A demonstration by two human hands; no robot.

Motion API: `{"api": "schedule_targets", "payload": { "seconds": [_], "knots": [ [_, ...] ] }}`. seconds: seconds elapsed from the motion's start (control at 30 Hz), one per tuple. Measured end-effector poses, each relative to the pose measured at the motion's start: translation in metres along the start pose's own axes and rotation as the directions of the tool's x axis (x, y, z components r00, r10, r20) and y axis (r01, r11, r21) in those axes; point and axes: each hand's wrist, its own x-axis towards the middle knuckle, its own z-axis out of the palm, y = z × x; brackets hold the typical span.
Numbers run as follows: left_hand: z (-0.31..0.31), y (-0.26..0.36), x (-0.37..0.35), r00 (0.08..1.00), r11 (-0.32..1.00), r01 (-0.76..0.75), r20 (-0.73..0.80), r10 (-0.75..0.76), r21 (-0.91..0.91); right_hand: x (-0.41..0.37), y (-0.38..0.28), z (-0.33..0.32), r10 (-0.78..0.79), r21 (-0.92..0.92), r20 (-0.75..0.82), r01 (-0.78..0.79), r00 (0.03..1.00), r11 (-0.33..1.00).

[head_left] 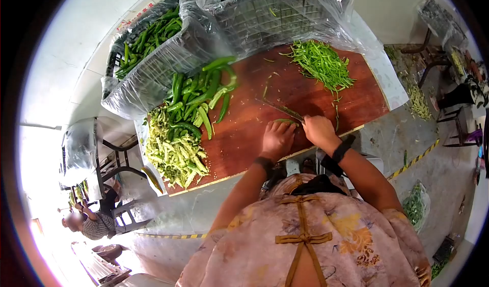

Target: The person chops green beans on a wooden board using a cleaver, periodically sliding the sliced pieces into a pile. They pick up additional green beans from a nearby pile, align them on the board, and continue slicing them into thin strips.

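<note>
On the reddish-brown board (244, 114), my left hand (278, 138) lies with curled fingers over a green chili pepper (287, 121), of which only a strip shows at the fingertips. My right hand (320, 130) is wrapped round the handle of a knife (282, 108), its thin blade pointing away to the upper left, just beyond the pepper. Finely cut green shreds (322, 65) are heaped at the board's far right. Whole and split green peppers (196, 93) lie at the left, beside a pile of pale cores and seeds (175, 152).
Behind the board stand two plastic-lined crates, the left one (153, 65) holding green peppers and the other (285, 19) at the back middle. A person (99, 223) sits far left. A stool (456, 121) and a bag of greens (416, 205) are on the right floor.
</note>
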Motion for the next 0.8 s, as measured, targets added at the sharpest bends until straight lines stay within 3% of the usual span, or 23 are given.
{"api": "schedule_targets", "payload": {
  "seconds": [0.27,0.57,0.73,0.8],
  "knots": [
    [0.001,-0.001,0.0,1.0,0.999,-0.011,0.024,0.012,-0.034,-0.051,0.003,-0.018,0.025,-0.024,0.084,-0.023,0.996,0.999],
    [-0.007,0.001,0.003,1.0,1.0,-0.013,0.027,0.013,-0.028,-0.032,-0.004,-0.002,-0.006,-0.004,0.086,0.006,0.996,1.0],
    [-0.003,-0.002,0.0,1.0,0.998,-0.014,-0.009,0.013,-0.061,0.009,-0.013,0.005,-0.044,0.007,-0.061,0.044,0.997,0.999],
    [0.0,-0.004,-0.002,0.999,0.998,-0.021,-0.031,0.02,-0.058,0.005,-0.01,0.0,-0.016,0.004,-0.043,0.016,0.999,1.0]
  ]
}}
